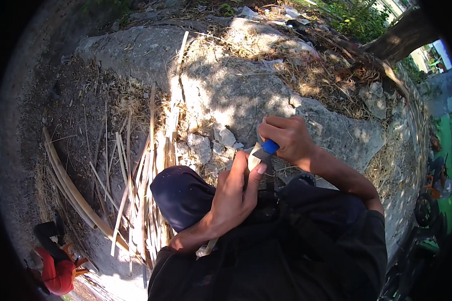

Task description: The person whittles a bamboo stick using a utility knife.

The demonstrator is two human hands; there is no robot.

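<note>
In front of my lap, my left hand (234,188) is closed around a pale strip of wood or cane (253,161), its thumb and fingers near the end. Just to the right and farther off, my right hand (289,139) grips a knife, whose blue handle part (270,146) sticks out of the fist. The grey blade (260,154) lies against the pale strip, close to my left fingertips. A pale piece (210,246) shows below my left wrist; I cannot tell whether it belongs to the same strip.
Many long cane strips (143,200) lie on my left, with a thicker curved length (68,188) beyond. Ahead stretches a rough grey rock slab (266,95) with dry grass. A person in red (59,271) sits at the lower left; motorcycles (427,210) stand at the right.
</note>
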